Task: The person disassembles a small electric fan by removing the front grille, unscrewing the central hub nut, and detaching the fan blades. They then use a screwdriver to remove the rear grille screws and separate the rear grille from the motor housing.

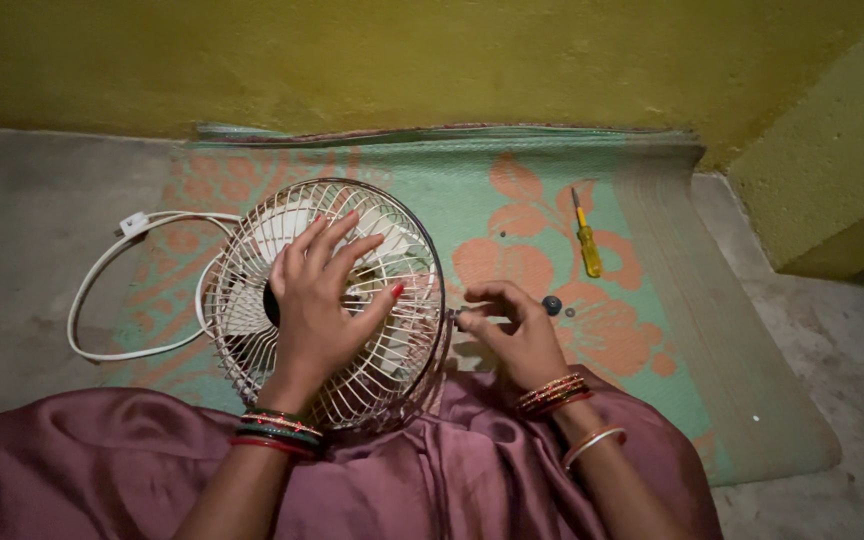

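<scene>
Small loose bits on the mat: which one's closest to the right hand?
The dark round knob, just beyond the right hand. The tiny washer lies farther right; the small dark screw farther up.

We sit on a home floor: a woven floral mat [512, 215] lies on bare concrete floor [22, 250] against rough yellow-painted walls [352, 60].

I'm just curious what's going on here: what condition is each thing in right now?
Fan: upright, wire grille on, blades not blurred.
Left hand: flat on the grille.
Right hand: fingers pinched at the grille's rim.
Screwdriver: lying loose on the mat.
White cord: looped on the floor.
</scene>
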